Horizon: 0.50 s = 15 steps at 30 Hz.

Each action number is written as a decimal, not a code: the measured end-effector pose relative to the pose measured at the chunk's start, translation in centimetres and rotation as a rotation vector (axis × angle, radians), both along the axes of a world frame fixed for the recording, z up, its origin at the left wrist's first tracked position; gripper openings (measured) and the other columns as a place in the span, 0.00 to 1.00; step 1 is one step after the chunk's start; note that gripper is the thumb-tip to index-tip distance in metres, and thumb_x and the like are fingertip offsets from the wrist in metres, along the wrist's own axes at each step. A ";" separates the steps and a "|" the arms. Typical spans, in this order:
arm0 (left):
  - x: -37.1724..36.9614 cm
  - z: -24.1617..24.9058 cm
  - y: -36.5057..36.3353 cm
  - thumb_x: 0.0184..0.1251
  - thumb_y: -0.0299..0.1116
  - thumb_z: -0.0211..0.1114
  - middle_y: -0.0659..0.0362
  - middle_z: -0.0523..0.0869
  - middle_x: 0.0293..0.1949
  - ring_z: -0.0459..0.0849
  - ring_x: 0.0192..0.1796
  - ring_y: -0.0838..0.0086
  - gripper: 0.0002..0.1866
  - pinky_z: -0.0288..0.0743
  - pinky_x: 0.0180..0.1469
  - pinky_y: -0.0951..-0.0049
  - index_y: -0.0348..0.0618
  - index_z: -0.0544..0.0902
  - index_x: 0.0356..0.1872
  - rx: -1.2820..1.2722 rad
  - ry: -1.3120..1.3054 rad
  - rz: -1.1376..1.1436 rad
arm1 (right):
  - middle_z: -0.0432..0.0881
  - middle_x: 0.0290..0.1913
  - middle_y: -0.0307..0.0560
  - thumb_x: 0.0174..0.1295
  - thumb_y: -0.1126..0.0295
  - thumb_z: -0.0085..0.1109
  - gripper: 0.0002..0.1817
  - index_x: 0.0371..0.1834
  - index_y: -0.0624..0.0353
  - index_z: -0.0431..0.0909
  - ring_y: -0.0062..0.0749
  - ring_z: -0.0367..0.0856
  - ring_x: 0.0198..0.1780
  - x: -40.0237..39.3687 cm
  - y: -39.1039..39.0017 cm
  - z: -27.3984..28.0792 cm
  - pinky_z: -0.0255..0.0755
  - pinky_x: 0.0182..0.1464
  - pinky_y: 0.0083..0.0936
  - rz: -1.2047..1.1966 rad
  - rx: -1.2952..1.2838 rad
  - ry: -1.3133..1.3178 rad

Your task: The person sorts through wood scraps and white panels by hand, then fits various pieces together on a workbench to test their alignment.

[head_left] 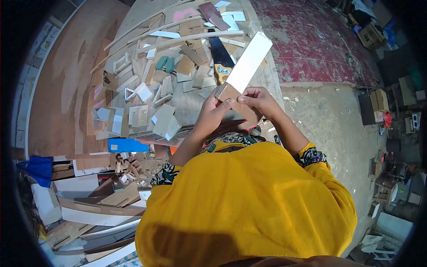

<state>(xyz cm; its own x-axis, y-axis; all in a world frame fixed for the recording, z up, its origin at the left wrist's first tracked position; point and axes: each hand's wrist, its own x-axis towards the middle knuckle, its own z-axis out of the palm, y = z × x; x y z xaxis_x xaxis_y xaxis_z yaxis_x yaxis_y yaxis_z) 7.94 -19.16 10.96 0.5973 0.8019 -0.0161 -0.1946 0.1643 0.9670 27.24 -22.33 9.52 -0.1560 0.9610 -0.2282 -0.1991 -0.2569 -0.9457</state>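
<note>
Both my hands hold a brown board piece (243, 109) in front of my chest, at the table's near edge. My left hand (213, 113) grips its left end, thumb on top. My right hand (260, 102) pinches its upper right edge with thumb and fingers. A long white strip (250, 62) extends from the brown piece up to the right; whether the two are joined I cannot tell. Just beyond my hands lies a handsaw (220, 53) with a yellow handle, its blade pointing away.
The table (189, 100) carries many wood offcuts, long thin strips (191, 40) and green blocks (165, 64). A large brown board (66, 80) lies at the left. Scrap boards (98, 209) are piled at lower left, near a blue box (128, 145). Clutter lines the floor's right side.
</note>
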 end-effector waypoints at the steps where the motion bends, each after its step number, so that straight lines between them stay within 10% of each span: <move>1: -0.1 0.3 0.0 0.66 0.32 0.59 0.57 0.78 0.49 0.75 0.51 0.79 0.22 0.70 0.54 0.76 0.35 0.68 0.59 -0.014 0.020 -0.003 | 0.81 0.29 0.35 0.55 0.66 0.67 0.10 0.33 0.61 0.81 0.14 0.75 0.29 0.1 -0.1 0.1 0.67 0.34 0.13 -0.006 -0.001 -0.033; 15: -0.1 1.3 0.2 0.61 0.27 0.64 0.58 0.80 0.44 0.77 0.45 0.81 0.21 0.72 0.49 0.79 0.33 0.72 0.54 0.098 0.000 -0.098 | 0.80 0.27 0.34 0.54 0.68 0.68 0.08 0.29 0.59 0.80 0.15 0.75 0.29 0.8 -0.6 -0.2 0.68 0.34 0.14 -0.056 0.027 -0.048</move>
